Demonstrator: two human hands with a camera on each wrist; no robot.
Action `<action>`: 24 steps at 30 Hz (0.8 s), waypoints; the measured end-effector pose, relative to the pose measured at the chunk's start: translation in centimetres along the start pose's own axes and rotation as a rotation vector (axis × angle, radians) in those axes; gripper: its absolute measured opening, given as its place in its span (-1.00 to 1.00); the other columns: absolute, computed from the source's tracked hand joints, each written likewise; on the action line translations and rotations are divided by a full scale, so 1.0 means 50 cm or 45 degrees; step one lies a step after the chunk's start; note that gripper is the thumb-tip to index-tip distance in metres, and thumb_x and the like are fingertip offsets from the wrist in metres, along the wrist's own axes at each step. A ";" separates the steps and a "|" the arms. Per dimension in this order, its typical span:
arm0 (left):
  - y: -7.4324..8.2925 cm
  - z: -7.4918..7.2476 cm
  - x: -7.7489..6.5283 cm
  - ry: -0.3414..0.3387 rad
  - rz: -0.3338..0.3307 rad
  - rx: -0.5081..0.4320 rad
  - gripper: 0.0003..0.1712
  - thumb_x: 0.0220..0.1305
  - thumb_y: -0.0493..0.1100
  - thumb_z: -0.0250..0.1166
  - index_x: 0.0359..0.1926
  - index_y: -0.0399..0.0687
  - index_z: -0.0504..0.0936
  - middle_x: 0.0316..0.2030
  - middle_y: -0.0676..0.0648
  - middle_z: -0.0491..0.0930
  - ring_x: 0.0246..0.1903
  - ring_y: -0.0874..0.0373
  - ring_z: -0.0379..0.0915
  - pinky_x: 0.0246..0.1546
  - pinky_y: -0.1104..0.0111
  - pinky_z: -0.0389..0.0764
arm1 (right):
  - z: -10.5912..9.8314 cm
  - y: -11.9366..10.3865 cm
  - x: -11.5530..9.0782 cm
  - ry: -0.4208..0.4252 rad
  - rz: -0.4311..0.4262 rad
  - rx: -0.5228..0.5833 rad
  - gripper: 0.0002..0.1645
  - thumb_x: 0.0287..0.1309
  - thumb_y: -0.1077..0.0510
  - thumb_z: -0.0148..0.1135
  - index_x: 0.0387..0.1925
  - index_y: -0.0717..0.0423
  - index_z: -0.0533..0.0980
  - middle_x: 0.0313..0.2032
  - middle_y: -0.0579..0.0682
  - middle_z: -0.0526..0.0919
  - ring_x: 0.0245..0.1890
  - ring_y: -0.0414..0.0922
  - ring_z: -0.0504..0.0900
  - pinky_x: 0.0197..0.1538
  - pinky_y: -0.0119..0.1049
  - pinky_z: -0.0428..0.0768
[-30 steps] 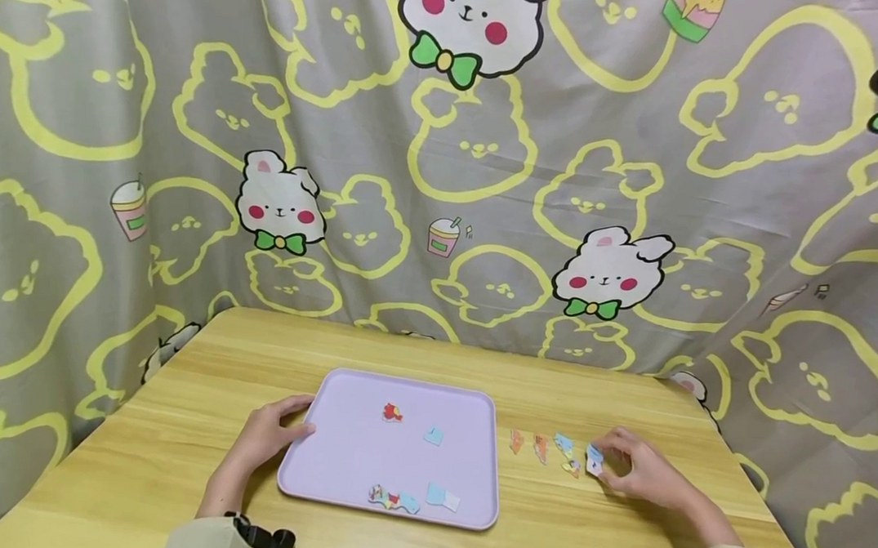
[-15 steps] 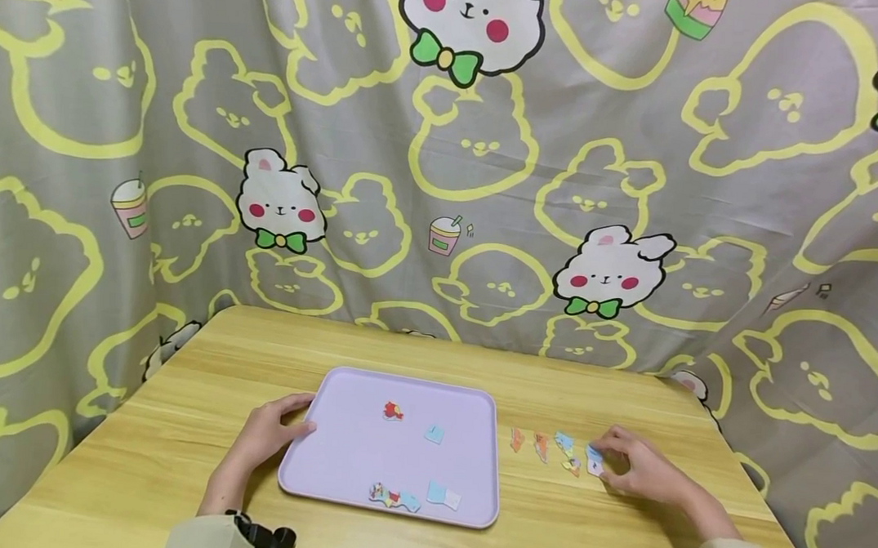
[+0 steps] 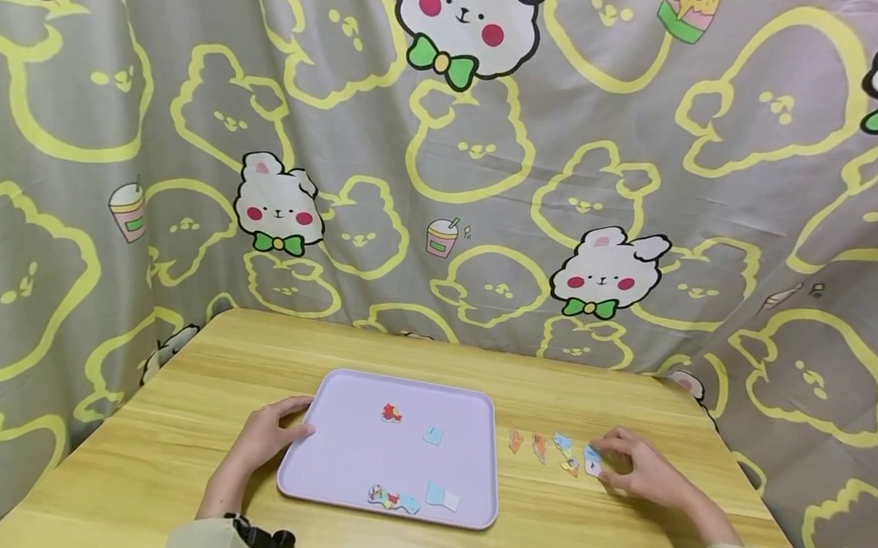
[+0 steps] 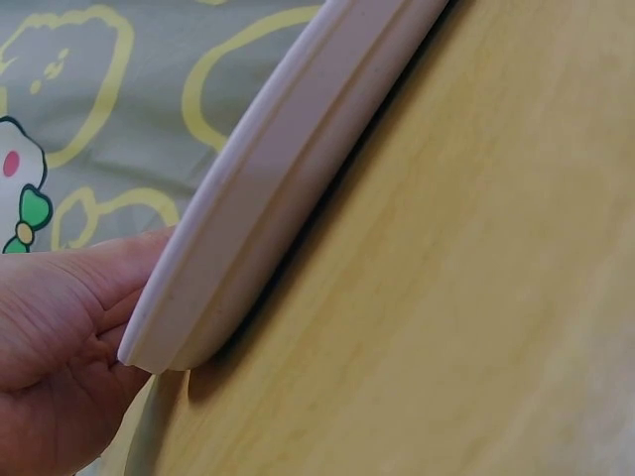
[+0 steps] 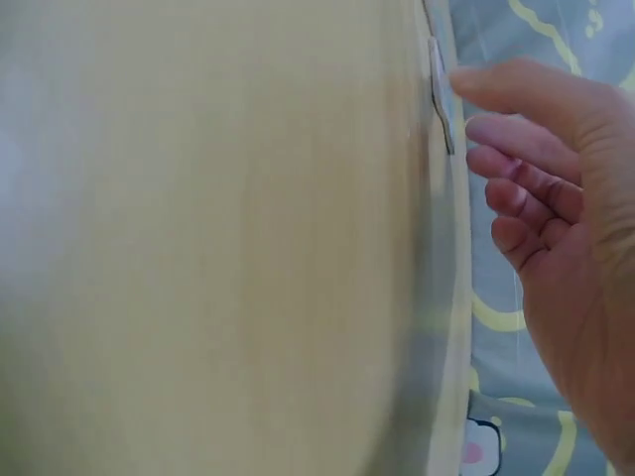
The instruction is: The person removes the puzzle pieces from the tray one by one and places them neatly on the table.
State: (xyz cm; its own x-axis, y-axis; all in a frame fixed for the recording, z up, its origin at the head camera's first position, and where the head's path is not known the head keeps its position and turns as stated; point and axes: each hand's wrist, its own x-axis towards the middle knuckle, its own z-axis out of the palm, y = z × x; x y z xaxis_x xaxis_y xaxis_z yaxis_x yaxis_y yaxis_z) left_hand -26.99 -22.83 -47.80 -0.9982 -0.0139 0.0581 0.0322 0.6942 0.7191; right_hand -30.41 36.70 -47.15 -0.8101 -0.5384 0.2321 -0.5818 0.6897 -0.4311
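At the left rim of the lilac tray (image 3: 394, 452), my left hand (image 3: 266, 432) grips the edge. The left wrist view shows the thumb of the left hand (image 4: 69, 337) over the rim of the tray (image 4: 258, 188). On the wooden table to the right, the thumb and index finger of my right hand (image 3: 640, 467) hold the right side of a small blue-and-white paper puzzle piece (image 3: 592, 460). Seen in the right wrist view, the right hand (image 5: 556, 188) has its thumb at the thin piece (image 5: 441, 99) and its other fingers curled.
Left of the held piece lie two orange pieces, the nearer an orange piece (image 3: 539, 448), and blue-yellow pieces (image 3: 564, 447). The tray bears a red piece (image 3: 392, 413), a light-blue piece (image 3: 434, 435), a multicoloured strip (image 3: 394, 499) and a blue-white pair (image 3: 442, 496). A patterned curtain (image 3: 470, 226) surrounds the table (image 3: 406, 354).
The blue-and-white piece looks slightly tilted a second ago and now lies flatter against the table. Both hands and the tray stay in place; the view shifts only slightly.
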 end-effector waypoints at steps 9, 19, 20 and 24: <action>0.004 -0.001 0.000 -0.004 -0.008 0.011 -0.42 0.27 -0.14 0.33 0.27 -0.22 0.48 0.23 -0.31 0.51 0.33 -0.35 0.25 0.33 -0.19 0.32 | 0.021 -0.011 -0.011 0.147 -0.052 0.090 -0.55 0.04 0.17 0.44 -0.01 0.23 0.61 -0.27 -0.11 0.52 -0.42 -0.28 0.34 -0.47 -0.48 0.32; 0.000 -0.001 0.001 0.003 0.002 0.019 -0.42 0.24 -0.15 0.35 0.26 -0.22 0.50 0.22 -0.29 0.53 0.33 -0.36 0.25 0.34 -0.19 0.30 | 0.056 -0.047 0.001 0.143 -0.059 0.233 -0.54 0.08 0.19 0.41 0.04 0.23 0.59 -0.23 -0.05 0.55 -0.40 -0.20 0.40 -0.46 -0.45 0.39; -0.001 -0.001 0.000 0.004 0.003 0.019 -0.42 0.24 -0.15 0.35 0.26 -0.22 0.50 0.22 -0.29 0.53 0.33 -0.36 0.25 0.34 -0.19 0.30 | 0.060 -0.051 0.004 0.136 -0.065 0.258 -0.54 0.09 0.19 0.40 0.06 0.23 0.58 -0.23 -0.04 0.55 -0.42 -0.19 0.40 -0.47 -0.45 0.41; 0.000 -0.001 0.001 0.004 0.007 0.021 -0.42 0.24 -0.14 0.35 0.26 -0.22 0.50 0.22 -0.29 0.53 0.33 -0.37 0.25 0.34 -0.20 0.30 | 0.076 -0.073 0.019 0.130 -0.136 0.293 -0.51 0.09 0.19 0.41 0.08 0.21 0.57 -0.23 -0.03 0.53 -0.41 -0.18 0.40 -0.45 -0.44 0.43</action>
State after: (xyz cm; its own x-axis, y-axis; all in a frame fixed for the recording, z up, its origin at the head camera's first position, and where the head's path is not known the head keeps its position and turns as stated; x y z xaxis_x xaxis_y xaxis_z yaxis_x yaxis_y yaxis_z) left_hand -27.01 -22.87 -47.78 -0.9978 -0.0122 0.0646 0.0372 0.7060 0.7073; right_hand -28.80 31.82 -48.67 -0.7548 -0.5424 0.3689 -0.6423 0.4972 -0.5832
